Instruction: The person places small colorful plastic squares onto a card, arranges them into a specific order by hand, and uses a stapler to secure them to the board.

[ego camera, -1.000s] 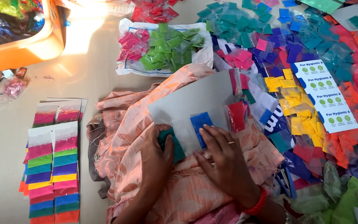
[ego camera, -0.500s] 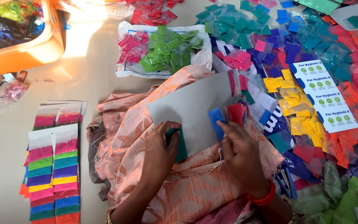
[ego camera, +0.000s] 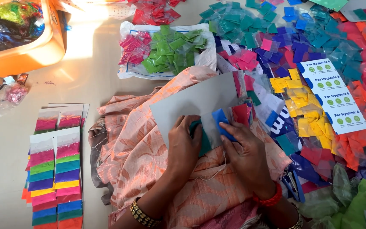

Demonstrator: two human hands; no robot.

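Grey card [ego camera: 191, 106] lies on the peach cloth [ego camera: 136, 157] over the person's lap, long axis running lower-left to upper-right.

Left hand [ego camera: 184, 146] is pressed flat on the card's lower edge, fingers over the teal sachet [ego camera: 204, 143]; it pins rather than pinches, nothing lifted.

Right hand [ego camera: 245, 154] sits just right of it, thumb and forefinger tips closed on the blue sachet [ego camera: 221, 120], which lies on the card touching the teal one's right side.

Key relation: blue sits up and left of the right hand and is nearer to it than to the left; the red sachet [ego camera: 240, 113] is next along the same edge, just beyond blue toward the upper right (partly off the card, can't tell how far).

Loose yellow sachets [ego camera: 301, 114] lie well to the right. Finished colour strips [ego camera: 51, 178] lie on the desk [ego camera: 85, 76] far left.
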